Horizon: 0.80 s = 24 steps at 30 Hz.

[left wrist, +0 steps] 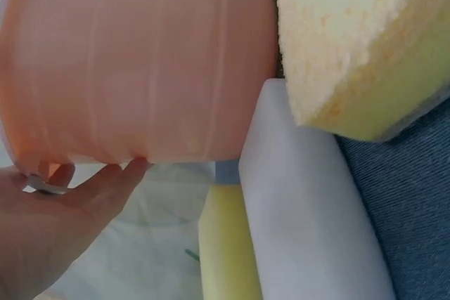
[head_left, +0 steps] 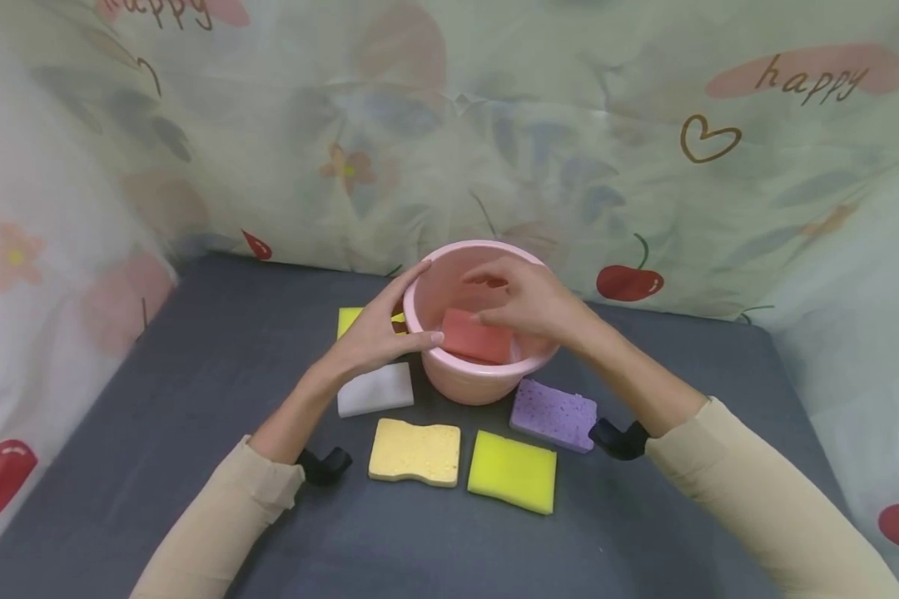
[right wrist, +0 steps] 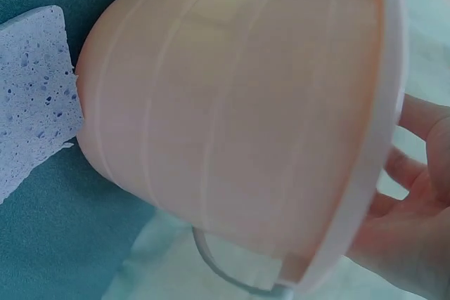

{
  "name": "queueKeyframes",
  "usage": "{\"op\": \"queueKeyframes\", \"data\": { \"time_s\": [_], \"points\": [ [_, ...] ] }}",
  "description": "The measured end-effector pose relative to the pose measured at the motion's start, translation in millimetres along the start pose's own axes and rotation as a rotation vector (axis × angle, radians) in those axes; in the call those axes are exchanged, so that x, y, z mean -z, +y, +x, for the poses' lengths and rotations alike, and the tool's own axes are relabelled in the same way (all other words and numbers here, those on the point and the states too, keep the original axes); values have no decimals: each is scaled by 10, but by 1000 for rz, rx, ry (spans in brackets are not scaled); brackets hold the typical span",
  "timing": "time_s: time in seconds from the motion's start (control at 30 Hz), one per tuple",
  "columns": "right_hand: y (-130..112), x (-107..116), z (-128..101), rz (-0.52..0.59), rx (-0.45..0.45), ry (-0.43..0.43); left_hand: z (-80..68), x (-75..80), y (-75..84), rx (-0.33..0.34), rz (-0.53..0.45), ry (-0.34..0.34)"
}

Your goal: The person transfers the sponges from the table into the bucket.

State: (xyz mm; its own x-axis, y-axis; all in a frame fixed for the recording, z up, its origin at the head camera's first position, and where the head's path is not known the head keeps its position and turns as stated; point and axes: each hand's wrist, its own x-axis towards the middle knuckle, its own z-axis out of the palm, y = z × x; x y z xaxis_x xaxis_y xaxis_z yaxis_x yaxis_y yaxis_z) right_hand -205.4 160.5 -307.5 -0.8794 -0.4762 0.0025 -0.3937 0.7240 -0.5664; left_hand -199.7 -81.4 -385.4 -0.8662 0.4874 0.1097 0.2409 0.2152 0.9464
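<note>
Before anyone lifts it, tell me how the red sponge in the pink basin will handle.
The red sponge is probably light and squashy, like the porous purple sponge nearby. It may be wet and drip, though no water is visible in the pink basin. Its flat slab shape shouldn't roll.

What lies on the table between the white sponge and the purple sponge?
The pink basin stands between the white sponge and the purple sponge, with a red sponge inside it; the head view shows this.
</note>
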Motion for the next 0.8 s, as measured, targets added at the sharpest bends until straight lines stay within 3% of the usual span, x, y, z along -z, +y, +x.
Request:
{"op": "queueKeyframes", "data": {
  "time_s": [0.2,0.47,0.8],
  "points": [
    [-26,86,-171,104,-17,17,11,21,4,22,21,1],
    [14,166,-484,178,106,77,9,2,-12,10,54,1],
    [126,255,-787,98,205,109,33,12,17,-12,74,17]
  ]
}}
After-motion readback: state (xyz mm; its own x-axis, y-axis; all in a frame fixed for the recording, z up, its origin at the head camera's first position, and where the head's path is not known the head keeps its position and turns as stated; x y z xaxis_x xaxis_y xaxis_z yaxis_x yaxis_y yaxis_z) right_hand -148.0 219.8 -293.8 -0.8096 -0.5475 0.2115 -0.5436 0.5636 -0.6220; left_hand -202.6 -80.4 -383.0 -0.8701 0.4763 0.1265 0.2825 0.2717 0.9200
